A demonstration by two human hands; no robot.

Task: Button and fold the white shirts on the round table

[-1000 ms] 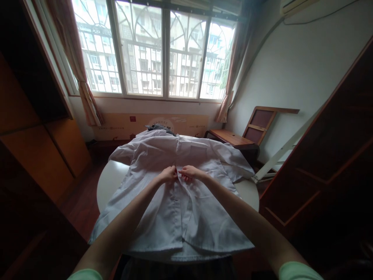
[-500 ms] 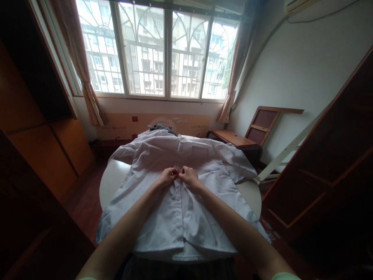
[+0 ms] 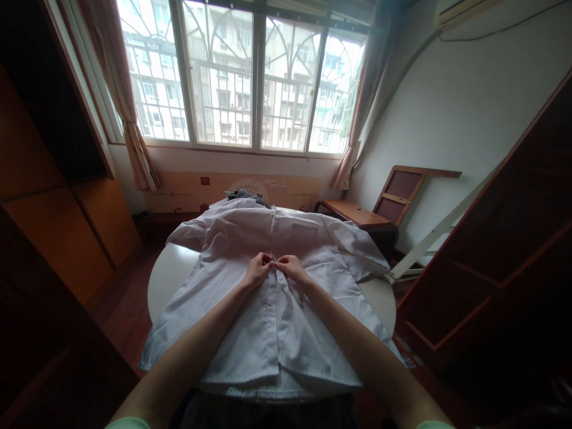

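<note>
Head view: white shirt on round worktop, both hands at the placket

Item 1. White shirt (image 3: 250, 333), laid front-up and spread across the round white worktop (image 3: 167, 280); its collar end is turned toward the window (image 3: 241, 77), its hem toward the near edge. One sleeve is draped off each side. A chest pocket (image 3: 304, 229) is seen past the hands; whether anything is held in it cannot be told.

Item 2. Left hand (image 3: 258, 269), fingers pressed together in a pinch on the shirt's front edge at the centre placket.

Item 3. Right hand (image 3: 290, 267), likewise pinched on the opposite front edge; the two hands are met fingertip to fingertip.

Item 4. Striped garment (image 3: 243, 195), seen at the worktop's far edge, just beyond the collar.

Item 5. Wooden chair (image 3: 384, 205), placed right of the worktop near the wall.

Item 6. Dark wooden cabinets (image 3: 67, 214) are ranged on the left; contents are not visible.
</note>
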